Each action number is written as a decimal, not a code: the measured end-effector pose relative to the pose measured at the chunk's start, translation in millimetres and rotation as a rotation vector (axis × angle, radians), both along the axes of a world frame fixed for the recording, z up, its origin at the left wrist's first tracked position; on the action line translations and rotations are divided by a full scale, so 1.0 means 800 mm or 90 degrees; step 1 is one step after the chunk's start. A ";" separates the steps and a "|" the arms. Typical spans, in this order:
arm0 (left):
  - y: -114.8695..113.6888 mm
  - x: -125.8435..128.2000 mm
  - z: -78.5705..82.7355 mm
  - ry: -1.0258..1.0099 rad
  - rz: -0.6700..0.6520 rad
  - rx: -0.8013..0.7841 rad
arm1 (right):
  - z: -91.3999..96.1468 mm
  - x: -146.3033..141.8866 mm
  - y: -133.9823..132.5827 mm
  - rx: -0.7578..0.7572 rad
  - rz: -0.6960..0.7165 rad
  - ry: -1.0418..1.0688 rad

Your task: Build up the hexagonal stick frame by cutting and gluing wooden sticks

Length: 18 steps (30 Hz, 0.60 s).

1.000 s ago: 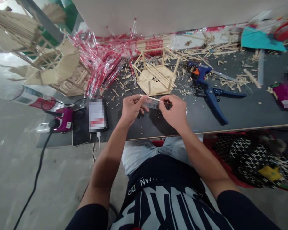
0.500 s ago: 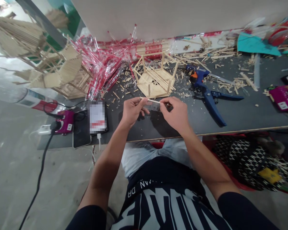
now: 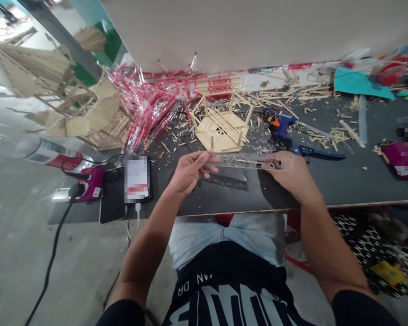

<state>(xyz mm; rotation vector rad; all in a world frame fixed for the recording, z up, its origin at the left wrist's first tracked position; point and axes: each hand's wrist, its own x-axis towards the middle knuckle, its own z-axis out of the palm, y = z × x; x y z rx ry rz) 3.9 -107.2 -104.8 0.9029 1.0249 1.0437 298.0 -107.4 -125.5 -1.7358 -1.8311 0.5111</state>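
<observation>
My left hand (image 3: 190, 172) grips the left end of a clear plastic ruler (image 3: 236, 161), thumb on top and the other fingers partly spread below. The ruler lies level above the table's front part, its shadow beneath. My right hand (image 3: 292, 176), blurred by motion, is curled behind the ruler's right end. A small dark thing (image 3: 275, 164) shows at its fingers; I cannot make out its kind. Just beyond the ruler stands a six-sided frame of wooden sticks (image 3: 221, 129) with short upright posts and loose sticks across it. A blue glue gun (image 3: 283, 124) lies to its right.
Blue-handled pliers (image 3: 321, 153) lie right of my right hand. Red-and-clear wrappers (image 3: 149, 99) and stick offcuts (image 3: 313, 129) litter the back. On the left are a phone (image 3: 138, 179), a purple power socket (image 3: 90, 183), a bottle (image 3: 51, 151) and a larger stick model (image 3: 85, 108).
My right hand has moved right, away from my left, uncovering the ruler's length. The pale stick pinched between both hands is no longer plainly visible. The view has tilted slightly.
</observation>
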 end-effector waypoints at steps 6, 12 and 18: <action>0.010 0.027 0.008 -0.025 -0.011 -0.058 | 0.000 -0.056 -0.023 -0.030 0.020 0.492; 0.019 0.048 0.004 0.020 0.076 -0.043 | 0.011 -0.102 -0.003 -0.098 -0.089 0.774; 0.029 0.054 0.008 0.058 0.073 -0.041 | 0.020 -0.108 0.018 -0.063 -0.094 0.775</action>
